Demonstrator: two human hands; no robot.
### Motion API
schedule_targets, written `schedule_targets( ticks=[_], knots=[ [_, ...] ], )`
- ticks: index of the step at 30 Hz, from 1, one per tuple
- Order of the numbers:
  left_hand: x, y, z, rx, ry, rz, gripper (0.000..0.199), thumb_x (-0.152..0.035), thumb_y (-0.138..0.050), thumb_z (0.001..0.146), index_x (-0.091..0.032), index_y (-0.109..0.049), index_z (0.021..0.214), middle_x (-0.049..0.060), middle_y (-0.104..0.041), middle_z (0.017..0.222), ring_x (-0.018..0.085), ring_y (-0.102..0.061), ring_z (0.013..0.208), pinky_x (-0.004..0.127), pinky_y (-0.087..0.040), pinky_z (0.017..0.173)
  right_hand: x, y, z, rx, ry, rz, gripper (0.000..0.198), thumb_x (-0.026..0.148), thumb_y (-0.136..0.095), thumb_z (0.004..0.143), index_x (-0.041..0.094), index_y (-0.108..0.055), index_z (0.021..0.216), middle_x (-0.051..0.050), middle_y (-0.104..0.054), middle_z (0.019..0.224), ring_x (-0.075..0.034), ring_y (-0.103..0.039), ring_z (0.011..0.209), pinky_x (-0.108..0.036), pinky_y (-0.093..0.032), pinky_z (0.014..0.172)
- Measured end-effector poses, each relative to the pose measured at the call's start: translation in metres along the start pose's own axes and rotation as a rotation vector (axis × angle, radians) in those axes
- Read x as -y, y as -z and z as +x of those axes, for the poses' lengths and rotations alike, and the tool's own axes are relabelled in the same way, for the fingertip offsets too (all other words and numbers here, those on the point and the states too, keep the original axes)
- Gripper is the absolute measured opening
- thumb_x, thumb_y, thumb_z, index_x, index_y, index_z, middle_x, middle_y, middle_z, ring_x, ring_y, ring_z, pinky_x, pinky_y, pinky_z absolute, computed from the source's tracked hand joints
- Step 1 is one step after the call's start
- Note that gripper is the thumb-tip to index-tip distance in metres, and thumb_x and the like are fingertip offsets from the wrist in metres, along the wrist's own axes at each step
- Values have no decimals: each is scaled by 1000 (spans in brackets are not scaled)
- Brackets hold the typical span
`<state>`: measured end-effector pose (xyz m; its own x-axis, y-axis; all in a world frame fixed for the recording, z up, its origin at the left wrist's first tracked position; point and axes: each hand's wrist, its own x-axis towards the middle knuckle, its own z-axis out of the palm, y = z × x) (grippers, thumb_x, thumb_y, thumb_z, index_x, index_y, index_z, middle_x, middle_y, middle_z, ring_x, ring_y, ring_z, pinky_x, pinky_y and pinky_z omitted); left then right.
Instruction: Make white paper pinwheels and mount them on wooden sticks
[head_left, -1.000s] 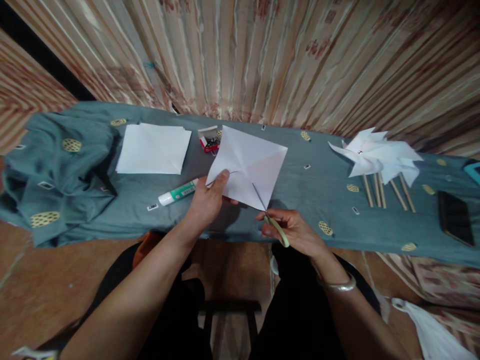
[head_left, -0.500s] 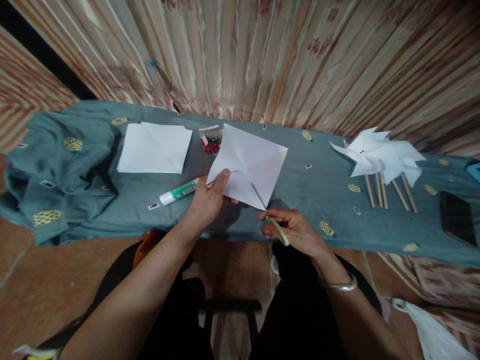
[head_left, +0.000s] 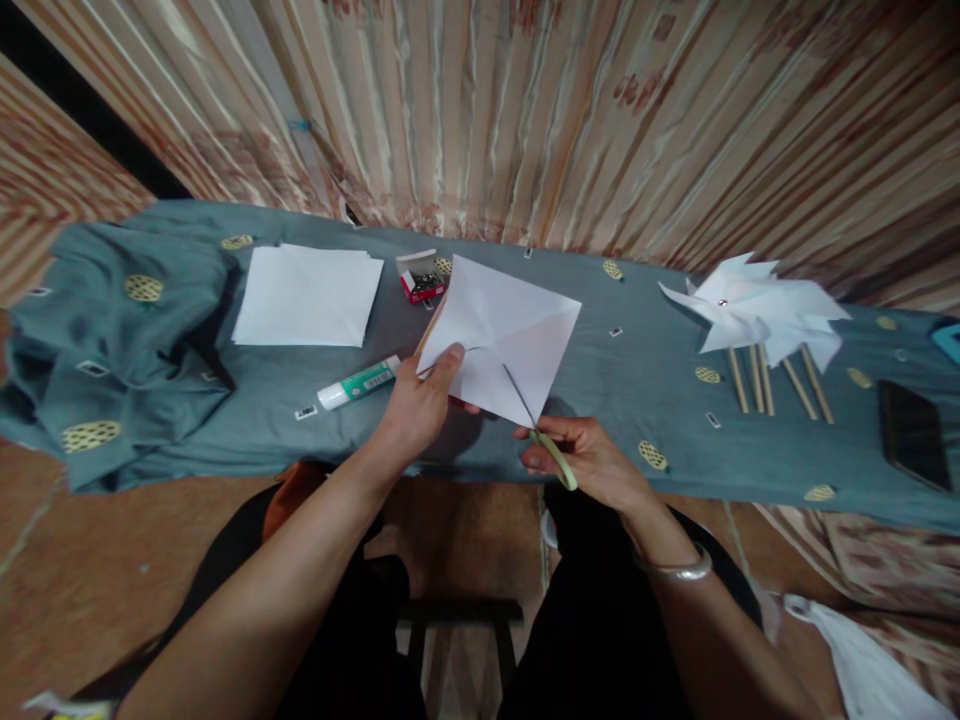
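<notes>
A square sheet of white paper (head_left: 517, 320) with creases is tilted above the cloth, one corner toward me. My left hand (head_left: 424, 405) pinches its left corner, thumb on top and fingers underneath. A slit runs inward near that thumb. My right hand (head_left: 581, 455) grips the pale green handles of a pair of scissors (head_left: 555, 458). The dark blade lies over the paper's near corner and points toward its middle. How far the blades are apart I cannot make out. A glue stick (head_left: 360, 383) lies just left of my left hand.
Left on the patterned cloth (head_left: 600, 370) is a stack of white paper (head_left: 307, 298). A small red box (head_left: 422, 285) of metal pieces sits behind the held sheet. Several paper pinwheels (head_left: 757, 310) on wooden sticks lie at right, near a dark phone (head_left: 913, 435). A curtain (head_left: 480, 120) hangs behind.
The paper and my left hand have shifted slightly to the right and toward me. My right hand and the scissors stay almost in place, still at the near corner.
</notes>
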<state>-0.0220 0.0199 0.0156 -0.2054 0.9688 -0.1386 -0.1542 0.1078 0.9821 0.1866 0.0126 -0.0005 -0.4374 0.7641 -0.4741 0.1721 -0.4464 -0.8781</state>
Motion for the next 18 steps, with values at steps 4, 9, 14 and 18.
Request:
schedule_targets(
  ticks=[4,9,14,18],
  knots=[
    [7,0,-2,48,2,54,34,-49,-61,83,-18,-61,70,4,-60,57,17,-57,51,27,-51,46,3,0,-1,9,61,-45,41,42,-90,53,15,-75,80,3,-63,63,-8,-55,57,-21,-45,53],
    [7,0,-2,43,11,75,32,-49,-61,83,-20,-60,68,5,-61,58,18,-57,51,28,-49,45,4,-2,0,13,57,-13,42,42,-91,50,16,-74,79,4,-62,61,-9,-53,56,-22,-44,53],
    [5,-2,-2,34,13,51,30,-48,-62,81,-19,-60,71,7,-63,63,18,-57,50,30,-49,44,4,-2,0,4,14,21,42,38,-93,46,15,-74,77,4,-62,59,-8,-53,53,-21,-45,52],
    [4,-2,-2,27,18,50,31,-48,-62,80,-20,-58,68,5,-62,60,17,-57,48,28,-50,43,4,-1,1,12,6,25,41,37,-92,47,16,-74,76,5,-63,59,-8,-55,52,-22,-48,53]
  ],
)
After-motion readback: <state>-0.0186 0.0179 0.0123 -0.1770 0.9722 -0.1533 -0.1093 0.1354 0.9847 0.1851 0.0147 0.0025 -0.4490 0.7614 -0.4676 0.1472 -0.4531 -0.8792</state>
